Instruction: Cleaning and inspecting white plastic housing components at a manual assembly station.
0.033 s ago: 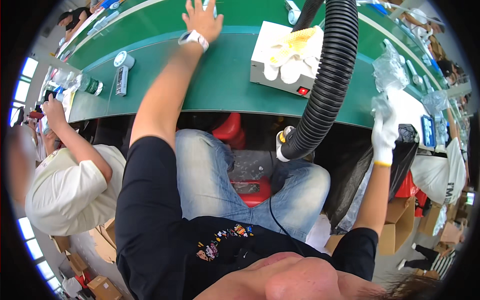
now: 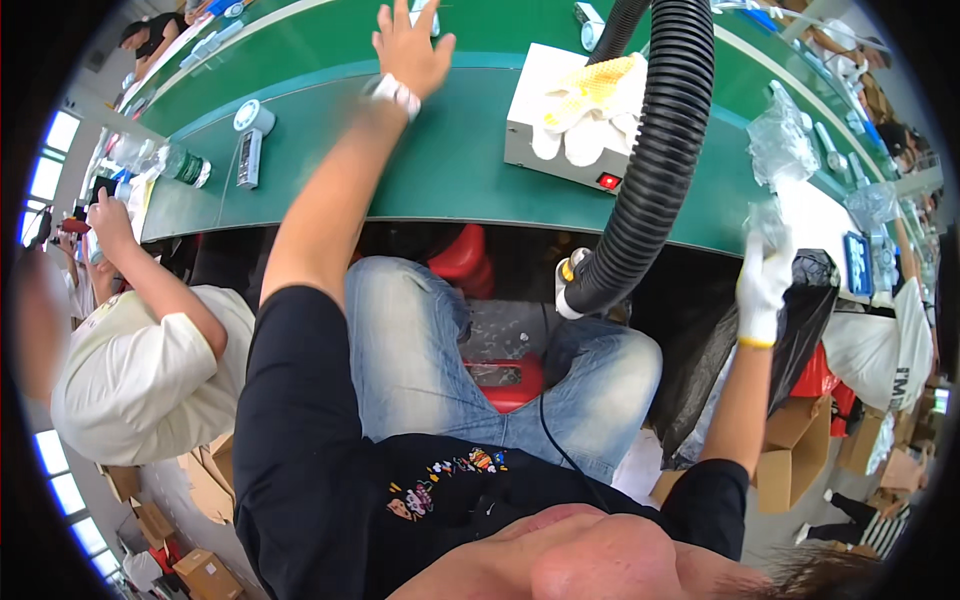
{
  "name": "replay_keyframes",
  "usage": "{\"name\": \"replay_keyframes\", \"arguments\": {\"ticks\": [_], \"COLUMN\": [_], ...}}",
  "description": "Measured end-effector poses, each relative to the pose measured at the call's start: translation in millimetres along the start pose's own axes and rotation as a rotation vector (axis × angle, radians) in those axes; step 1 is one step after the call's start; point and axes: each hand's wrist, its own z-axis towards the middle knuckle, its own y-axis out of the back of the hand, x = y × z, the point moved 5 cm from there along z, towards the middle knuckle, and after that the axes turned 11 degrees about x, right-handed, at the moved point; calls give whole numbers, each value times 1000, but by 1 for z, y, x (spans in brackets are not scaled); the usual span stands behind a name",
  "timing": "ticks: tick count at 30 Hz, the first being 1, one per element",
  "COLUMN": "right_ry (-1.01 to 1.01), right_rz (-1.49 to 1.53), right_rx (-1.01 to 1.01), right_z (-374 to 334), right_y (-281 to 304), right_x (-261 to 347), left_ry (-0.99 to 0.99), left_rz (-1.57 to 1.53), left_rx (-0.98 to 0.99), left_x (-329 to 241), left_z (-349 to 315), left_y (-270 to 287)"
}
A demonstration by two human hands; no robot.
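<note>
My left hand, bare with a white watch at the wrist, reaches over the far part of the green work surface. Its fingers are spread, next to a small pale-blue and white device at the top edge; whether they touch it I cannot tell. On the right, my right hand wears a white knitted glove with a yellow cuff. Its fingers are closed on a crumpled clear plastic bag, just off the table's near edge. What the bag contains, if anything, is too unclear to make out.
A white box with a red switch carries work gloves. A black corrugated hose hangs before it. At left are another pale device, a plastic bottle and a seated co-worker. Bagged items lie at right.
My right hand has drawn slightly back and left with the plastic bag. My left hand has shifted a little right in the picture, fingers still spread.
</note>
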Motion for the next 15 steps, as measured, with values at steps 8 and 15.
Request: {"name": "replay_keyframes", "arguments": {"ticks": [8, 15], "right_ry": [-177, -150], "right_rz": [1019, 766], "right_rx": [402, 424], "right_z": [-158, -168], "right_y": [-193, -215], "right_x": [118, 142], "left_ry": [122, -207], "left_rz": [-1282, -1061], "left_rx": [338, 443], "left_x": [-152, -175], "left_z": [-256, -280], "left_y": [70, 80]}}
